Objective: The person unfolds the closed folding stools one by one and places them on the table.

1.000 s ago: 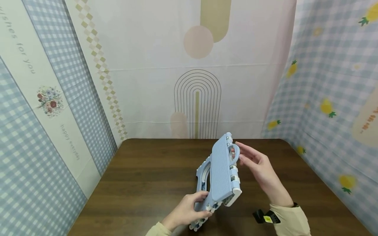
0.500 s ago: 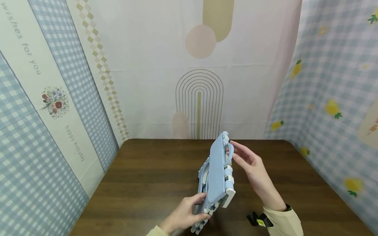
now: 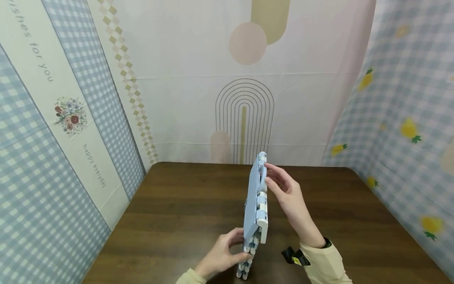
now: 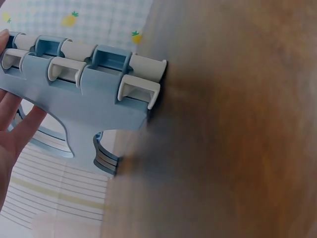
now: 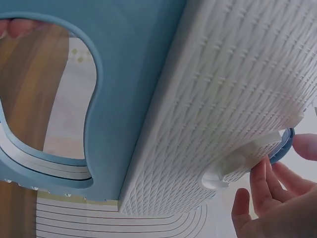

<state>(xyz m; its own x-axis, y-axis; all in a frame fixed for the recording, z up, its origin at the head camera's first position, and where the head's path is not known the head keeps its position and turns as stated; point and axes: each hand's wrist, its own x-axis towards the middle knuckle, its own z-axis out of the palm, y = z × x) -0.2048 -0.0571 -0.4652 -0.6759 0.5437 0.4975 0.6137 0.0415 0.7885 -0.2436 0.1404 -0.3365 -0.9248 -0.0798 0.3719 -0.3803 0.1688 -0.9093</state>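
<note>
Nearly edge-on, stool [image 3: 251,201] lengthwise forward.

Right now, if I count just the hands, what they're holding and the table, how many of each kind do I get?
Left hand and right hand: 2
Folded stool: 1
Table: 1
Total: 4
</note>
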